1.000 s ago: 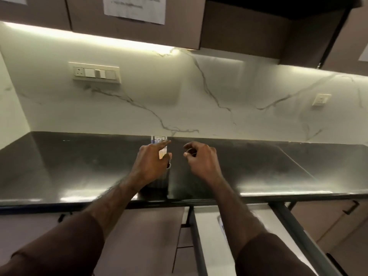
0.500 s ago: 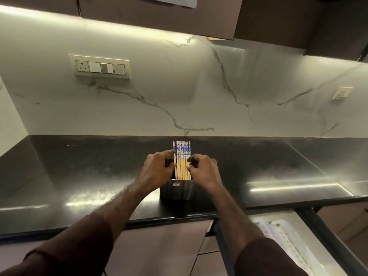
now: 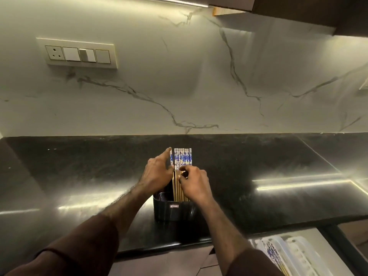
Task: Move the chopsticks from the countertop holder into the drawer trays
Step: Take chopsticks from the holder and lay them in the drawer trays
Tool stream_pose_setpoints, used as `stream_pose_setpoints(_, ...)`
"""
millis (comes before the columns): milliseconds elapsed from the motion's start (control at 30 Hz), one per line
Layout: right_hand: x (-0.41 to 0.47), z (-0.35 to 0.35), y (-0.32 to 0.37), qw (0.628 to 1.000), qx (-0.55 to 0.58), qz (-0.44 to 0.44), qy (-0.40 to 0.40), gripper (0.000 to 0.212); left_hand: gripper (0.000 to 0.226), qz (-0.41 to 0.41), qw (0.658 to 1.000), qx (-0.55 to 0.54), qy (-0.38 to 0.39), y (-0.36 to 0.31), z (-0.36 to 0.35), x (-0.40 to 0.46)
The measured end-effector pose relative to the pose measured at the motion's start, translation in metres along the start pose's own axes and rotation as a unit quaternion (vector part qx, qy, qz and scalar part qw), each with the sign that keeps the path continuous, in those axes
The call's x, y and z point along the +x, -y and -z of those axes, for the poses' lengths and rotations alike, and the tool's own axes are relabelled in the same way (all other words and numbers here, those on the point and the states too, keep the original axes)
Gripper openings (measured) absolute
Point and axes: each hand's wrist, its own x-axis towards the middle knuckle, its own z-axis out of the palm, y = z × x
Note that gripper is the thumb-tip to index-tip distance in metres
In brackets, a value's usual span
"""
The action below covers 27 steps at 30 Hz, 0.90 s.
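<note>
A bundle of wooden chopsticks with blue-and-white patterned tops stands upright in a black holder near the front of the dark countertop. My left hand is at the bundle's left side, index finger stretched up along the leftmost chopstick and thumb pressed against it. That chopstick stands slightly apart from the others. My right hand pinches the wooden shafts from the right, just below the patterned tops. At the bottom right, an open drawer holds white trays with a few patterned chopsticks lying in one.
A marble backsplash rises behind the counter, with a switch plate at the upper left. Dark cabinets hang overhead. The drawer's dark rail runs along the bottom right, below the counter edge.
Both hands have closed in on the chopsticks. My left index finger has slid up the leftmost chopstick and parted it from the bundle. The view has tilted down, showing more of the drawer.
</note>
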Motion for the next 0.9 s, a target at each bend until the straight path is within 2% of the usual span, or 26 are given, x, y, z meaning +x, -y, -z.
stream_pose_setpoints(233, 0.024, -0.015, -0.016, 1.0, -0.021, 0.004, 0.001, 0.031, 0.069, 0.076, 0.997, -0.027, -0.016, 0.023, -0.03, 0.027)
stream_pose_setpoints(367, 0.026, -0.02, -0.019, 0.999, -0.024, 0.019, -0.014, 0.03, 0.07, 0.098, 0.989, -0.106, -0.044, 0.029, -0.041, 0.031)
stream_pose_setpoints(500, 0.028, -0.024, -0.02, 0.999, -0.022, 0.023, -0.019, 0.029, 0.063, 0.113, 0.97, -0.203, -0.073, 0.034, -0.044, 0.032)
stream_pose_setpoints(733, 0.03, -0.024, -0.015, 0.999, -0.012, 0.024, -0.018, 0.018, 0.038, 0.143, 0.938, -0.305, -0.086, 0.04, -0.039, 0.036)
stream_pose_setpoints(900, 0.024, -0.018, -0.006, 0.998, 0.014, 0.035, -0.049, 0.015, 0.036, 0.11, 0.928, -0.351, -0.063, 0.014, -0.011, 0.034)
